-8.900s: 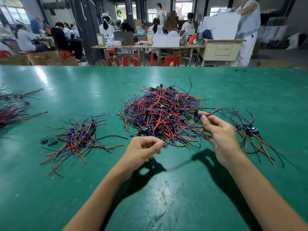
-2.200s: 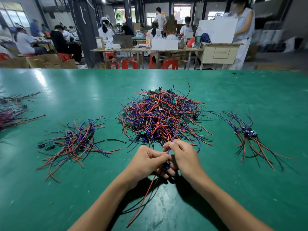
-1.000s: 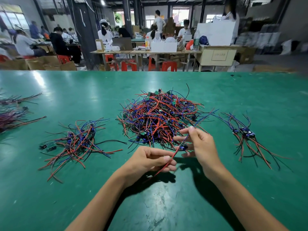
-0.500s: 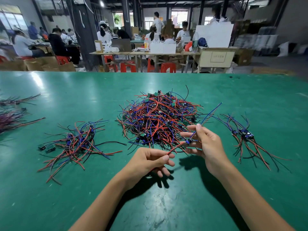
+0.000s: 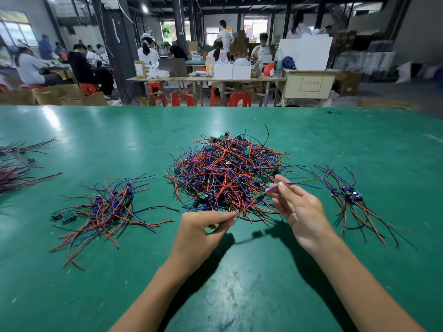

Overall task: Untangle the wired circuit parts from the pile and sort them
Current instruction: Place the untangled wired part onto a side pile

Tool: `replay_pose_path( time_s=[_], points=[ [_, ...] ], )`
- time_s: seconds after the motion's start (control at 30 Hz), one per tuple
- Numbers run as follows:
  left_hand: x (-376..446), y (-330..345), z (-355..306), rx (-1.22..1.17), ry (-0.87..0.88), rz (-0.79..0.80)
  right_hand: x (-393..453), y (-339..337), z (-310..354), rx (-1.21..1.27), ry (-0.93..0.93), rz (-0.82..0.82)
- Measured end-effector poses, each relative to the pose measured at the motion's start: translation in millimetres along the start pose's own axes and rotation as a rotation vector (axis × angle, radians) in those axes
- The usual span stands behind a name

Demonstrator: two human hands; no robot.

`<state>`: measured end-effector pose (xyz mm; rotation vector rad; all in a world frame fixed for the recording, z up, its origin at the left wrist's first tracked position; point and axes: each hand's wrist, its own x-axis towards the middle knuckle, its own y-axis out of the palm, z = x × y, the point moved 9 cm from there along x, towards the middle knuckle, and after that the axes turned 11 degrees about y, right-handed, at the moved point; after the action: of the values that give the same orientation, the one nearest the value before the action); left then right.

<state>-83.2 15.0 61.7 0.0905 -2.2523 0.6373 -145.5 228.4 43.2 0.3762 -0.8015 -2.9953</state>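
Holding one wired part stretched between both hands just on my side of the main pile, I judge the step in hand is freeing it and carrying it to a sorted heap. My left hand pinches the tip of the red wire between thumb and forefinger, the other fingers curled under; my right hand pinches the blue wire at the fingertips, the rest of the fingers loose. The part's small board seems to sit between the two hands at the pile's near right edge, too small for me to be sure. To do this well I would keep both pinches firm, lift the part up and toward me off the pile, and watch that no neighbouring wire rises with it; if one does, I would shake gently, not tug. The small right group lies beyond my right hand, right of the pile, and the left group lies well left of the pile on the green table. Which heap suits this part I cannot tell.
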Motion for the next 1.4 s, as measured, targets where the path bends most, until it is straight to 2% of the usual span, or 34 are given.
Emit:
replay_pose_path(
  time_s=[0.07, 0.17, 0.27, 0.4, 0.6, 0.7, 0.8, 0.93, 1.1, 1.17, 1.2, 1.27, 1.33, 1.4],
  points=[
    [-1.3, -4.9, -12.7, 0.134, 0.166, -0.031, 0.8, 3.6, -3.6, 0.079, 0.045, 0.044],
    [-4.1, -15.6, -19.4, 0.285, 0.277, -0.132, 2.0, 7.1, -8.2, 0.149, 0.084, 0.091],
    [-4.3, -24.1, -16.7, 0.314, 0.252, -0.220, 3.2, 8.5, -10.4, 0.148, 0.091, 0.111],
    [-3.2, -23.9, -12.9, 0.285, 0.212, -0.209, 2.3, 8.2, -8.6, 0.094, 0.053, 0.085],
    [0.3, -10.4, -12.1, 0.258, 0.157, -0.086, -10.8, -3.0, 32.7, -0.054, -0.273, -0.108],
    [-0.8, -3.9, -8.7, 0.244, 0.114, -0.016, -10.5, -24.0, 70.3, -0.114, -0.424, -0.268],
    [-0.5, -0.4, -5.7, 0.227, 0.073, 0.028, 8.9, -56.3, 118.5, -0.386, -0.528, -0.490],
    [0.7, 0.6, -1.2, 0.215, 0.019, 0.047, 51.2, -89.5, 159.3, -1.090, -0.465, -0.724],
    [0.2, 2.2, 0.5, 0.221, 0.015, 0.065, 74.6, -128.3, 114.6, -1.592, -0.111, -0.813],
    [-0.1, 1.5, 2.4, 0.217, 0.006, 0.065, 67.4, -111.2, 106.2, -1.676, -0.250, -0.852],
    [-0.1, 1.2, 2.6, 0.220, 0.005, 0.062, 60.7, -92.7, 101.5, -1.643, -0.378, -0.808],
    [0.3, 1.8, 2.2, 0.221, 0.007, 0.062, 45.5, -46.8, 82.3, -1.537, -0.598, -0.586],
    [0.4, 2.9, 0.4, 0.223, 0.009, 0.073, 40.2, -8.2, 54.1, -1.415, -0.606, -0.320],
    [-0.1, 3.0, -0.6, 0.219, 0.009, 0.077, 43.6, 15.6, 26.3, -1.387, -0.511, -0.181]
  ],
)
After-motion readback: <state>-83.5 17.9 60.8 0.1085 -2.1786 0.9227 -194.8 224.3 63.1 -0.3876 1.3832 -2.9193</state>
